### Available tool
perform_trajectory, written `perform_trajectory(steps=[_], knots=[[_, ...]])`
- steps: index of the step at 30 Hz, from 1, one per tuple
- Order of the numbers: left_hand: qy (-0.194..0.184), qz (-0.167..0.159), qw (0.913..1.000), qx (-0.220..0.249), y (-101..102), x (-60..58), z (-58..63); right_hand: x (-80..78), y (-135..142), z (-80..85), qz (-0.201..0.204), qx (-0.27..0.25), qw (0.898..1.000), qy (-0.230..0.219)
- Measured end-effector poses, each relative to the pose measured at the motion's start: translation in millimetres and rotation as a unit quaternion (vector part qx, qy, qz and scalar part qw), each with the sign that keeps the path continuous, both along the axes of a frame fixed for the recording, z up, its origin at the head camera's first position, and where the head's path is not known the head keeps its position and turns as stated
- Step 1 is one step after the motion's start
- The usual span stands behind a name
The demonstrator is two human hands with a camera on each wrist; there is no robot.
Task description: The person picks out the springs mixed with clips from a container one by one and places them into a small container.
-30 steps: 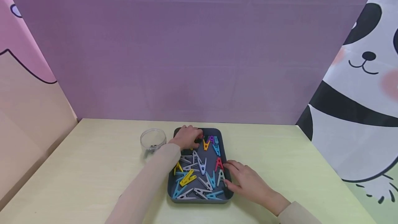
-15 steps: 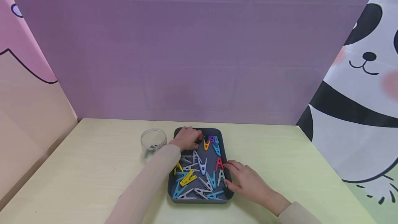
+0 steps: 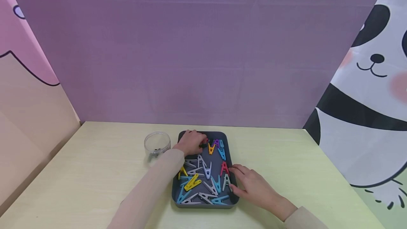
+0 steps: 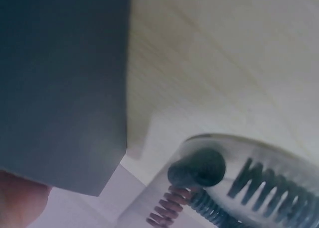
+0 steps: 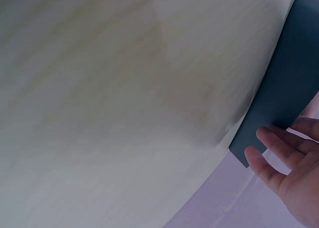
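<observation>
A dark grey tray (image 3: 233, 200) holds many clothespins in several colours, among them a yellow clothespin (image 3: 192, 182), a red clothespin (image 3: 224, 168) and an orange clothespin (image 3: 211, 148). My left hand (image 3: 189, 142) reaches into the tray's far left part, fingers bent down beside something dark; whether they grip it is hidden. At the tray's right wall, my right hand (image 3: 252, 185) rests with fingers spread and fairly straight, touching the side. In the right wrist view those fingers (image 5: 269, 171) lie against the tray's outer wall (image 5: 279, 93).
Left of the tray stands a clear round jar (image 3: 157, 142), close to my left forearm. Coil springs (image 4: 266, 188) show through its wall in the left wrist view. A purple backdrop (image 3: 190, 52) hangs behind the pale table (image 3: 105, 165).
My left hand shifts only very slightly at the tray's far left, and a little more of the dark thing by its fingertips shows. My right hand stays at the tray's side.
</observation>
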State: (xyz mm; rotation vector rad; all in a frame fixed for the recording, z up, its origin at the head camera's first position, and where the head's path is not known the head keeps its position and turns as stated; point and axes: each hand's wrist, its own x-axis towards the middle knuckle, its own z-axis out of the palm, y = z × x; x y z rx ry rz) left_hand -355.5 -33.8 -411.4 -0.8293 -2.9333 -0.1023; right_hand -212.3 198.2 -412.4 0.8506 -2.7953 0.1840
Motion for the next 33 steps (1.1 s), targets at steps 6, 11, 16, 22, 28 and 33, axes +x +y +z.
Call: perform_trajectory(steps=[6, 11, 16, 22, 28, 33], knots=[[0.011, -0.013, 0.9998, 0.009, -1, 2.7, 3.6, -0.7, 1, 0.0, 0.002, 0.0, 1.0, 0.004], [0.013, -0.013, 0.9998, 0.008, 0, 5.4, 9.9, -1.6, 2, -0.3, 0.003, -0.002, 1.0, 0.005], [0.015, -0.022, 0.9996, 0.011, 0, 8.5, 16.8, -2.1, 2, -1.0, -0.001, -0.002, 1.0, 0.002], [0.039, -0.032, 0.9987, 0.006, -2, 13.7, 27.0, -2.6, 2, -0.2, -0.01, 0.002, 1.0, -0.008], [0.057, -0.041, 0.9975, 0.005, -4, 20.7, 39.5, -3.1, 2, -0.4, -0.016, 0.004, 1.0, -0.012], [0.06, -0.053, 0.9968, 0.008, -7, 30.1, 52.4, -3.1, 3, -1.8, -0.012, 0.001, 1.0, -0.007]])
